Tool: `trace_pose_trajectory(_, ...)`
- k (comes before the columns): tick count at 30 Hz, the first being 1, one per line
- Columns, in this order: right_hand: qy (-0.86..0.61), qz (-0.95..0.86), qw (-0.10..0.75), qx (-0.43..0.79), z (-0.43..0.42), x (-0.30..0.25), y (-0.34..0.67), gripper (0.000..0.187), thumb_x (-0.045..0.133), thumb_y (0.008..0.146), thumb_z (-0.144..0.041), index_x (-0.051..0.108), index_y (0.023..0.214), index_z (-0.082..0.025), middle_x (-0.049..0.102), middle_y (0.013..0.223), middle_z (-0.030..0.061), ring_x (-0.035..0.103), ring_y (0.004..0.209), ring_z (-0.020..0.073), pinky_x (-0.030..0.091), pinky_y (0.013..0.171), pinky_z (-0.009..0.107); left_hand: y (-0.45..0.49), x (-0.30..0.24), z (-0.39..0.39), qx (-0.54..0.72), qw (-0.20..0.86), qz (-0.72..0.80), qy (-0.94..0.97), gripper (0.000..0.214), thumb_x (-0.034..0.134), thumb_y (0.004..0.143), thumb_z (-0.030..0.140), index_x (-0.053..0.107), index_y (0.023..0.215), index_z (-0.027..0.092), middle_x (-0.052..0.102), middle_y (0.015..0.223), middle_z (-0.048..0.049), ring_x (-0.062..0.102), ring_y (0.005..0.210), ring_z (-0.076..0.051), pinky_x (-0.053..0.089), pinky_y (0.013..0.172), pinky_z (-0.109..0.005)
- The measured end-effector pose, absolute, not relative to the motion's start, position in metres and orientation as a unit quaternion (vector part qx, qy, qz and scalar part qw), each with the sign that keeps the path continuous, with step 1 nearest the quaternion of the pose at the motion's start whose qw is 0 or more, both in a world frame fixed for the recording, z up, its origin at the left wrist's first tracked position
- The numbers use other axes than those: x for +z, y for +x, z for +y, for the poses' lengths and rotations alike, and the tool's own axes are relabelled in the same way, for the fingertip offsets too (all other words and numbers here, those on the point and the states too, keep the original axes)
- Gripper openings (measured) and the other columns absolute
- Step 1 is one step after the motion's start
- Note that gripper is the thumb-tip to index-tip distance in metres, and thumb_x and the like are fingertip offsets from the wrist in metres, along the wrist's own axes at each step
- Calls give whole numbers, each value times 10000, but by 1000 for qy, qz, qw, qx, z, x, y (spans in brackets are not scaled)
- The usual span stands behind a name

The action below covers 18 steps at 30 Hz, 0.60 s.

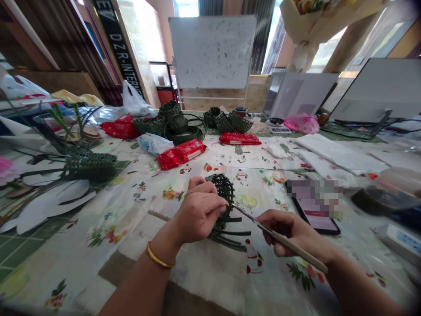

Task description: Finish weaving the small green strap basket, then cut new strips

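Note:
A small dark green woven basket (226, 188) is gripped by my left hand (202, 210), whose thumb and fingers pinch its near side. Several loose green strips (235, 233) stick out from it toward the right. My right hand (291, 232) is closed around the long pale handle of a thin metal-tipped tool (296, 248). The tool's slim tip reaches the weave beside my left fingertips; whether it goes between the strips I cannot tell. Beneath my left wrist lies a pale cloth (204, 272) with brown patches.
A phone (315, 210) lies right of my right hand, near a clear plastic tub (391, 188). Red packets (182, 153) and more woven green pieces (177, 123) sit farther back. At left are a woven piece (90, 164) and white petal shapes (55, 202). A power strip (399, 241) lies at right.

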State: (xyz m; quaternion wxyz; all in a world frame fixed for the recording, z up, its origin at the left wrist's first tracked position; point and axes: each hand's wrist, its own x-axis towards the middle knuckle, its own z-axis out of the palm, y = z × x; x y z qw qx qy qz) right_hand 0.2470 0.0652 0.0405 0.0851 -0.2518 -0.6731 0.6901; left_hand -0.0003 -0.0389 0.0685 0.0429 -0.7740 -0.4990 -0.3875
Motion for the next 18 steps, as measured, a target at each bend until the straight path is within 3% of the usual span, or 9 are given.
trace_pose_trajectory(4,-258,-672,91,688,68,39,250,426,804,624,-313,638,994,-185,510,660,-31,394,553,66,269,438,160,0,70,-40,-385,35,-509,-769,185,483,848,190,640,753,166,597,602,-17,531,690,-164,316,829,-398)
trace_pose_trajectory(18,-242,-702,76,665,66,42,247,455,805,612,-363,669,1007,-184,548,658,-23,443,558,82,342,487,196,1,70,-41,-379,27,-507,-774,204,474,848,195,629,718,167,574,607,-14,527,685,-159,317,840,-394)
